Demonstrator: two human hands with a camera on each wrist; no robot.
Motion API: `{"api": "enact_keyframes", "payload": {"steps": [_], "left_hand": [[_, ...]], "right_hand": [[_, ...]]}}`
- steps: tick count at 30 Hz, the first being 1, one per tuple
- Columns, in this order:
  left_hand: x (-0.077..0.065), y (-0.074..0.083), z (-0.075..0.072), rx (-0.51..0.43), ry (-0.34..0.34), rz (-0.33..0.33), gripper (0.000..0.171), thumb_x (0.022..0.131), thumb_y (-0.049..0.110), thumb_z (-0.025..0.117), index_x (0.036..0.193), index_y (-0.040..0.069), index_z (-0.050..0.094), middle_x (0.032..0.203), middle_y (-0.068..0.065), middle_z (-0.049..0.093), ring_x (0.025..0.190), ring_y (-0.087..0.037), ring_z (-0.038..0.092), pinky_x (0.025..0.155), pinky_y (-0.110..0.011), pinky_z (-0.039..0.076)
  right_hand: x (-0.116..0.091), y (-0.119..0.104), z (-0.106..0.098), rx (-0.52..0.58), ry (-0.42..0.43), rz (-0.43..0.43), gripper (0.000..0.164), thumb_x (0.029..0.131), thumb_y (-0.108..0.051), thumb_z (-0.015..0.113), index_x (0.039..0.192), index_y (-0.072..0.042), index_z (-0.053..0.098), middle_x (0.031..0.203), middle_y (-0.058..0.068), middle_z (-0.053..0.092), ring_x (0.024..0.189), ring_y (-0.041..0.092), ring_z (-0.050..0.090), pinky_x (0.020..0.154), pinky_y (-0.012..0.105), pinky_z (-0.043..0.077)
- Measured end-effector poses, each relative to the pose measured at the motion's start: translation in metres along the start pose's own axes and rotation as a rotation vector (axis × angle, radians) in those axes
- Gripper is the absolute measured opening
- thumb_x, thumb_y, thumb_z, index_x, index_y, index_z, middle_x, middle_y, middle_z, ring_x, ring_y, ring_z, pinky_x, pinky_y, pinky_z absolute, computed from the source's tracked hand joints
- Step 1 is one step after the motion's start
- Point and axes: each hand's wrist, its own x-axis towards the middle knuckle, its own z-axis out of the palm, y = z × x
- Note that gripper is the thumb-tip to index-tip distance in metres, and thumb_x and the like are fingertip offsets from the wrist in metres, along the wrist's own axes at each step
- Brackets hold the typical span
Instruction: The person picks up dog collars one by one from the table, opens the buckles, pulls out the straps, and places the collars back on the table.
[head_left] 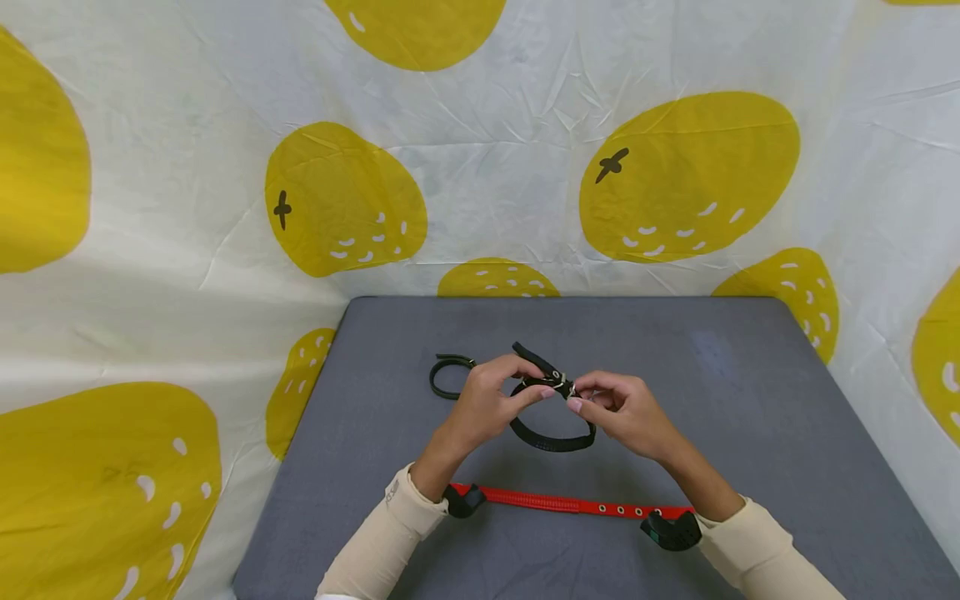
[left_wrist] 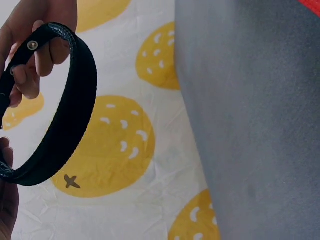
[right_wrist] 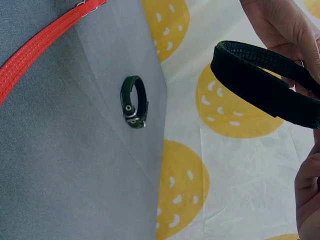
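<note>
A black collar (head_left: pixel 552 444) hangs in a loop between both hands above the table, its metal buckle at the top and its strap end sticking up to the left. The left hand (head_left: pixel 489 403) pinches the strap beside the buckle between thumb and fingers. Close on the other side, the right hand (head_left: pixel 624 410) pinches the collar near its metal fittings. In the left wrist view, an eyelet shows on the black collar (left_wrist: pixel 82 95). The wide, soft-looking band of the collar (right_wrist: pixel 250 82) fills the right side of the right wrist view.
On the grey table (head_left: pixel 360 500), a red collar (head_left: pixel 540 500) with metal eyelets lies stretched out nearer the person, below the hands. Behind the left hand sits a small dark green collar (right_wrist: pixel 127 100), buckled into a loop. A white cloth (head_left: pixel 495 192) with yellow fruit shapes hangs around the table.
</note>
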Motion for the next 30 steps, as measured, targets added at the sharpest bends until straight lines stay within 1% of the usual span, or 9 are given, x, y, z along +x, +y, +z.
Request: {"api": "enact_keyframes", "payload": {"steps": [4,9,11,12,18,20,24,26,30], "left_hand": [[-0.0007,-0.0012,0.0,-0.007,0.011,0.025,0.019,0.082,0.01,0.082,0.097,0.01,0.07,0.093,-0.002,0.072,0.085,-0.011,0.066,0.076,-0.026,0.056],[-0.0014,-0.0021,-0.0001,-0.04,0.032,0.046,0.019,0.083,0.011,0.081,0.097,0.009,0.07,0.093,-0.004,0.071,0.085,-0.011,0.067,0.074,-0.028,0.057],[-0.0014,-0.0014,-0.0003,-0.051,0.04,0.042,0.02,0.082,0.009,0.082,0.097,0.009,0.07,0.093,-0.004,0.072,0.085,-0.011,0.067,0.075,-0.025,0.056],[-0.0014,-0.0013,-0.0003,-0.063,0.045,0.036,0.019,0.082,0.009,0.082,0.097,0.009,0.07,0.093,-0.004,0.072,0.085,-0.011,0.067,0.076,-0.027,0.057],[-0.0007,0.0014,-0.0025,-0.116,0.073,-0.025,0.016,0.082,0.01,0.083,0.094,0.009,0.073,0.089,-0.005,0.074,0.083,-0.013,0.067,0.079,-0.034,0.058],[-0.0007,0.0026,-0.003,-0.123,0.073,-0.051,0.015,0.082,0.01,0.083,0.094,0.009,0.073,0.089,-0.006,0.074,0.082,-0.013,0.067,0.08,-0.032,0.057],[-0.002,0.0045,-0.0025,-0.16,0.06,-0.146,0.016,0.083,0.015,0.083,0.094,0.01,0.073,0.09,-0.005,0.074,0.084,-0.011,0.068,0.08,-0.031,0.058],[-0.0028,0.0054,-0.0024,-0.176,0.048,-0.196,0.016,0.083,0.017,0.083,0.094,0.011,0.073,0.091,-0.003,0.074,0.085,-0.01,0.068,0.081,-0.03,0.057],[-0.0034,0.0062,-0.0023,-0.189,0.03,-0.258,0.016,0.083,0.019,0.084,0.094,0.014,0.072,0.092,0.001,0.073,0.086,-0.008,0.067,0.08,-0.031,0.058]], "right_hand": [[0.0002,-0.0003,0.0002,0.026,-0.017,-0.011,0.02,0.094,0.009,0.06,0.105,-0.005,0.069,0.066,0.01,0.056,0.041,0.01,0.034,0.037,0.024,0.029],[0.0004,-0.0006,0.0002,0.045,-0.023,-0.047,0.02,0.093,0.011,0.058,0.106,-0.002,0.067,0.073,0.002,0.056,0.043,0.012,0.032,0.037,0.028,0.027],[0.0003,-0.0007,-0.0001,0.043,-0.026,-0.053,0.021,0.093,0.012,0.057,0.106,-0.002,0.067,0.075,-0.001,0.055,0.043,0.012,0.032,0.038,0.027,0.027],[0.0002,-0.0004,-0.0003,0.044,-0.028,-0.059,0.022,0.093,0.012,0.057,0.107,-0.001,0.067,0.074,-0.001,0.054,0.043,0.013,0.032,0.037,0.027,0.027],[-0.0002,0.0008,-0.0019,0.04,-0.042,-0.05,0.025,0.092,0.013,0.055,0.111,0.001,0.066,0.072,0.0,0.05,0.044,0.011,0.032,0.038,0.025,0.028],[0.0001,0.0009,-0.002,0.037,-0.046,-0.042,0.024,0.093,0.012,0.055,0.11,0.001,0.066,0.072,0.001,0.052,0.046,0.011,0.037,0.04,0.026,0.031],[0.001,0.0004,-0.0026,0.044,-0.06,-0.018,0.021,0.098,0.008,0.052,0.107,-0.003,0.067,0.073,0.004,0.059,0.049,0.012,0.043,0.043,0.027,0.035],[0.0015,-0.0011,-0.0033,0.083,-0.084,0.016,0.019,0.101,0.005,0.05,0.105,-0.003,0.068,0.073,0.007,0.063,0.046,0.014,0.04,0.04,0.027,0.034],[0.0023,-0.005,-0.0041,0.219,-0.157,0.123,0.022,0.105,-0.003,0.047,0.104,-0.001,0.068,0.072,0.007,0.065,0.04,0.018,0.025,0.035,0.026,0.024]]}}
